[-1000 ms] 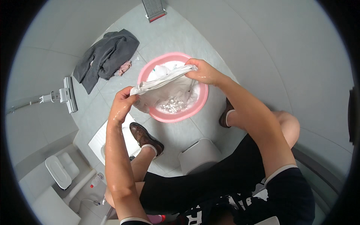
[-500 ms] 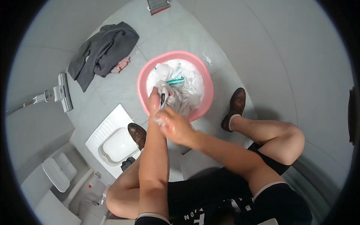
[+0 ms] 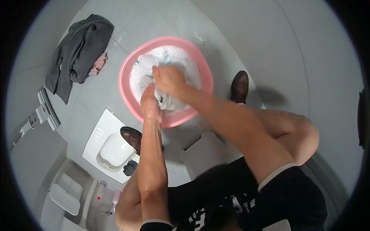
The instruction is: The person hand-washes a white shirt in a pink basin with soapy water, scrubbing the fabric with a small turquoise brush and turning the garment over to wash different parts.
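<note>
A pink basin [image 3: 208, 82] stands on the floor, filled with white suds [image 3: 185, 54]. My left hand [image 3: 151, 104] is over its near left side, fingers closed on a wet, light-grey garment [image 3: 171, 102] that shows a small dark patch. Just beyond it, my right hand [image 3: 169, 79] is curled into a fist against the same wet cloth. The two hands are close together. At the far left of the basin, a white cloth [image 3: 147, 61] with a bit of green edging pokes out of the foam. Much of the garment is hidden by my hands and the suds.
Dark grey clothing [image 3: 83, 50] and a small pink cloth [image 3: 99, 64] lie on the floor at the far left. A squat toilet [image 3: 115, 150] is at my left shoe, a squeegee mop [image 3: 46, 109] by the left wall, and a grey stool [image 3: 204, 154] in front of me.
My right hand has moved away from me, from the basin's near rim to over the suds. My left hand keeps its grip on the garment. The whole view has shifted.
</note>
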The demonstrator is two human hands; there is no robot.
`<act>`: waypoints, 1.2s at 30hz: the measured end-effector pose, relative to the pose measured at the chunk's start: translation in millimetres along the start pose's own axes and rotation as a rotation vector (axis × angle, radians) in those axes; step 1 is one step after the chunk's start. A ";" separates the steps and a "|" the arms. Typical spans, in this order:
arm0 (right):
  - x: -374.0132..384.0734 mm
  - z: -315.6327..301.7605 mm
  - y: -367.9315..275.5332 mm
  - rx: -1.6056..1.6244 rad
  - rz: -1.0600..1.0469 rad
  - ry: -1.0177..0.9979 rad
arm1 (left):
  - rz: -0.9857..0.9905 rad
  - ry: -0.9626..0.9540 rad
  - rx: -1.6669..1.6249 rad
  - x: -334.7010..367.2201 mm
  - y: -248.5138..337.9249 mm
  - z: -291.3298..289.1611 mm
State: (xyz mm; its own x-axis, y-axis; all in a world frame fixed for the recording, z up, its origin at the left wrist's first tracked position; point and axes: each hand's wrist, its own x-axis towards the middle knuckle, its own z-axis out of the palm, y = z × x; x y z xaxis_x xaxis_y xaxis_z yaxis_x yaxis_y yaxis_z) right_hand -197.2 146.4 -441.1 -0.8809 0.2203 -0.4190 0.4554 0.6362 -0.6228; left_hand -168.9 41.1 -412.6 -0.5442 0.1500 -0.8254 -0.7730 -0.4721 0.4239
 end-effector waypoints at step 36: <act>-10.1 -178.1 37.0 -0.083 0.047 -0.640 | 0.383 -0.216 0.856 -56.0 127.3 -75.5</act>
State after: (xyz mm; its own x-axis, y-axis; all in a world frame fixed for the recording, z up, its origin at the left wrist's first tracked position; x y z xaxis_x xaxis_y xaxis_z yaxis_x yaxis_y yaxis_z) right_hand -194.5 299.3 -342.2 -0.5973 -0.2190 -0.7715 0.4572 0.6974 -0.5519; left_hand -212.1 -92.9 -340.6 -0.7911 0.3150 -0.5243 -0.4598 0.2590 0.8494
